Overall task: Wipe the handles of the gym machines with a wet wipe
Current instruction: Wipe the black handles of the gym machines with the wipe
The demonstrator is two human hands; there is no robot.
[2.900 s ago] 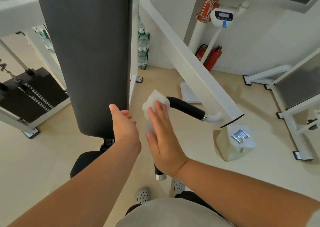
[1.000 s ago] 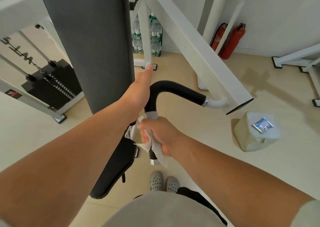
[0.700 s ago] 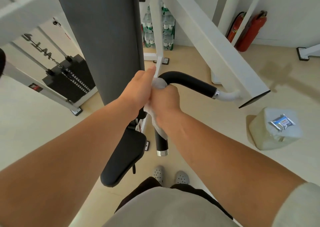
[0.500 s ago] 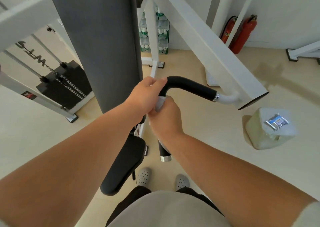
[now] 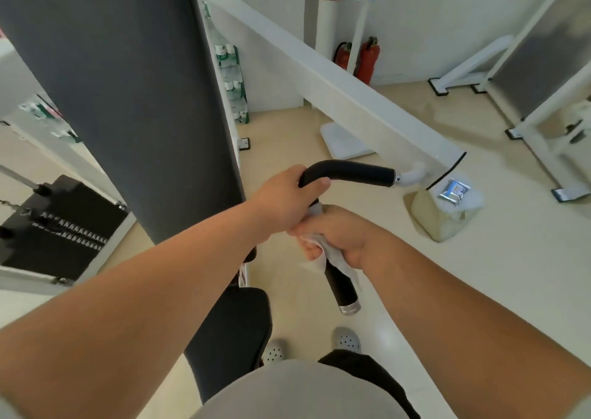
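left hand [image 5: 289, 199]: curled closed around the handle [image 5: 348, 173] bend
right hand [image 5: 332, 234]: fist just below it, clenching the wet wipe [image 5: 332, 258]

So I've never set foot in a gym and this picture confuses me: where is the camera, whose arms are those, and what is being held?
The camera sits on the person's head, looking forward and down, so the two arms are their own. The black bent bar is the grip of a white exercise machine. The left hand holds it at the bend. The right hand is closed around the lower part with a white wet wipe wrapped between palm and bar. The big grey slab is the back pad. On the floor lie a pale block with a wipe packet on top, and two red fire extinguishers by the wall.
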